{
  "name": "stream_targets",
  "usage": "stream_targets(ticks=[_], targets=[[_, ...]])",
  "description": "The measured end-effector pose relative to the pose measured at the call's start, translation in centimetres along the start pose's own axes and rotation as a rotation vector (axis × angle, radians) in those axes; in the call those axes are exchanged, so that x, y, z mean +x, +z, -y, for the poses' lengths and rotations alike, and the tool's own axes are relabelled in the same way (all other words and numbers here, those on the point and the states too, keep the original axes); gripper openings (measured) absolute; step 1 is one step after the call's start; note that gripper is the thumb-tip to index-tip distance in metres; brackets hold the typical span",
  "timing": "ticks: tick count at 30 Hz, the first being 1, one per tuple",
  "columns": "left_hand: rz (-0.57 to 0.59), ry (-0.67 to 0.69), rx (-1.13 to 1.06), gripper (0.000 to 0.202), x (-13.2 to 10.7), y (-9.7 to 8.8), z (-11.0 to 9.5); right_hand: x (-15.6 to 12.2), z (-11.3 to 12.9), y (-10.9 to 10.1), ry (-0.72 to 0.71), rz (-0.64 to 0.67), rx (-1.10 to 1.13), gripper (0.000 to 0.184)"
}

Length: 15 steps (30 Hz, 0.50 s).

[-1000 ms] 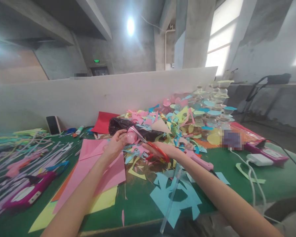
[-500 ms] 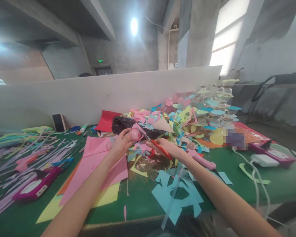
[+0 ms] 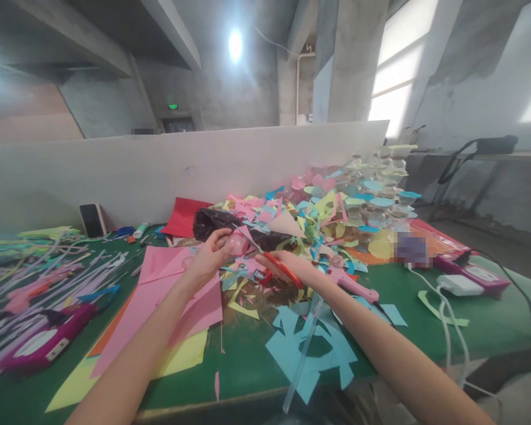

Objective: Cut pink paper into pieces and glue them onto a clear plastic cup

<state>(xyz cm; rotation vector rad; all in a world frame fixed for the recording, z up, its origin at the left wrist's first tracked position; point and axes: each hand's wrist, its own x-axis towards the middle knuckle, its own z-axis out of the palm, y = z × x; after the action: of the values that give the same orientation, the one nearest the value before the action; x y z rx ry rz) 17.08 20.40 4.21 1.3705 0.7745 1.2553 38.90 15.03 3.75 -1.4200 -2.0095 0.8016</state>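
My left hand (image 3: pixel 207 255) is closed around a small pink round piece (image 3: pixel 238 242), held up over the green table (image 3: pixel 248 360). My right hand (image 3: pixel 287 267) grips red-handled scissors (image 3: pixel 279 267), whose blades point up-left and meet the pink piece. Both hands hover above a litter of coloured paper scraps (image 3: pixel 243 283). A large pink paper sheet (image 3: pixel 168 289) lies just under and left of my left wrist.
A heap of paper offcuts (image 3: pixel 318 218) and stacked clear cups (image 3: pixel 380 195) fills the back right. A black bag (image 3: pixel 221 223), a red sheet (image 3: pixel 183 217), a pink glue gun (image 3: pixel 351 284), blue cut paper (image 3: pixel 310 348), a clear strip (image 3: pixel 303 354), a white adapter (image 3: pixel 458 284), a phone (image 3: pixel 91 220) and paper strips (image 3: pixel 39 277) surround the hands.
The hands stay together on the pink piece with the scissors at it; only the head camera has shifted slightly, so everything drifts a little in view.
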Motion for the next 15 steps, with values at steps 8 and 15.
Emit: stream_targets(ticks=[8, 15], targets=[[-0.007, 0.015, -0.095, 0.052, 0.2, 0.2, 0.8, 0.0, 0.0, 0.3, 0.016, -0.017, 0.018, 0.051], [-0.046, -0.009, -0.183, 0.053, 0.2, 0.7, 1.3, -0.1, 0.2, 0.4, 0.043, -0.020, 0.062, 0.051]])
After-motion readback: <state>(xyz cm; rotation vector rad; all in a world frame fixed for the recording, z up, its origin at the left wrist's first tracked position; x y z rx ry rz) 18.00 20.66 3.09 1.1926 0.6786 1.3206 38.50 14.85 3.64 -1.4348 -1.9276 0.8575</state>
